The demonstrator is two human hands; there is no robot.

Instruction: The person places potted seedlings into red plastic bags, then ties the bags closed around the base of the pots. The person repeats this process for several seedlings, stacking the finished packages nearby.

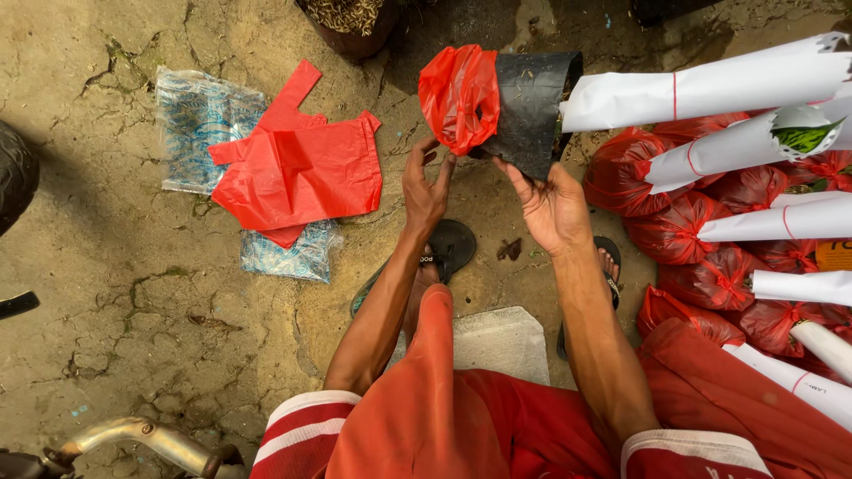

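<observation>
I hold a plant wrapped in a white paper cone [710, 87], its root ball in a black plastic pot bag [531, 106], lying sideways above the ground. A red plastic bag [460, 96] is bunched over the base of the black bag. My left hand [424, 188] grips the lower edge of the red bag with its fingers. My right hand [552, 206] supports the black bag from below.
Flat red plastic bags [300, 168] lie on clear printed plastic packs [200, 115] on the cracked ground at left. Several finished plants in white cones with red-bagged roots [710, 231] are stacked at right. A dark pot [351, 22] stands behind; sandals [453, 244] are under my feet.
</observation>
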